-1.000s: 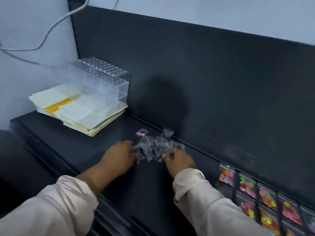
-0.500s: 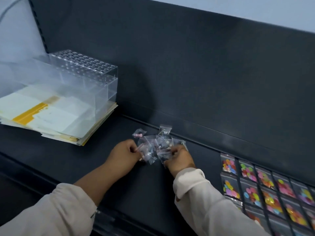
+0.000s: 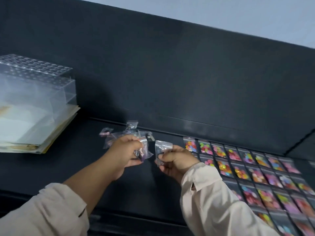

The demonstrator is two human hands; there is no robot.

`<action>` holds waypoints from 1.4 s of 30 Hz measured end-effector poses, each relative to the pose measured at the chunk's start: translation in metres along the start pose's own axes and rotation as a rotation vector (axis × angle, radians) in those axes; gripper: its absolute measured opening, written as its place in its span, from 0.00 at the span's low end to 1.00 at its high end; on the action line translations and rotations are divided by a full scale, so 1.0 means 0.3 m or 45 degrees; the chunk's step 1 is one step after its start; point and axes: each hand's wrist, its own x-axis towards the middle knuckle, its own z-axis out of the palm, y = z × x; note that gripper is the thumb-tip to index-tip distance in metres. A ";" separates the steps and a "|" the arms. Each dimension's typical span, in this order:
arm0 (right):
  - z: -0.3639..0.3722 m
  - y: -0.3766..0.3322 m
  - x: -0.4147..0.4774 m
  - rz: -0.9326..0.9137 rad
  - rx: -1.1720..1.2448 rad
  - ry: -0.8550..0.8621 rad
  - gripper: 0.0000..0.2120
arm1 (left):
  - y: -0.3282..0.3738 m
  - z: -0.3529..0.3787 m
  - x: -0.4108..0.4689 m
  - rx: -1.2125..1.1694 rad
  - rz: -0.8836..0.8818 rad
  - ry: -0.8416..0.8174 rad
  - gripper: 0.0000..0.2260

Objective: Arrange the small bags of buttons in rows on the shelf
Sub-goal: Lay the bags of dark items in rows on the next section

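Head view: left hand [image 3: 126, 150] clamped on a clump of small clear bags [image 3: 144, 155], fingers curled round it; right hand [image 3: 175, 159] pinching a single clear bag [image 3: 162, 147] by its lower part, sealed top upward. Hands apart, just beside each other, over the dark shelf [image 3: 68, 164]. Behind the left hand, a loose pile of bags [image 3: 119, 135] on the shelf near the back wall, contents too small to tell beyond a pink bit. To the right, finished rows of button bags [image 3: 247, 160] laid flat, edge to edge, with bright buttons showing through the film: red, green, yellow, pink. Handling, by judgement: very light, thin film, slick and crinkly, limp apart from the button-filled part; prone to clinging together and to sliding on the shelf. Best taken by the sealed top strip or a corner, thumb against forefinger, one at a time. Probably not fragile. Far left: clear acrylic rack [image 3: 34, 79] on a stack of papers [image 3: 25, 130].
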 end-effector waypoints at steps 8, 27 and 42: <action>-0.318 0.036 -0.261 -0.103 0.208 0.067 0.05 | -0.059 0.349 -0.168 0.302 0.180 -0.179 0.05; -1.203 0.248 -1.044 -0.375 0.357 0.371 0.04 | -0.394 1.340 -0.728 0.526 0.141 -0.702 0.03; -1.706 0.234 -1.149 -0.515 0.556 0.730 0.15 | -0.444 1.887 -0.733 0.891 0.242 -1.235 0.16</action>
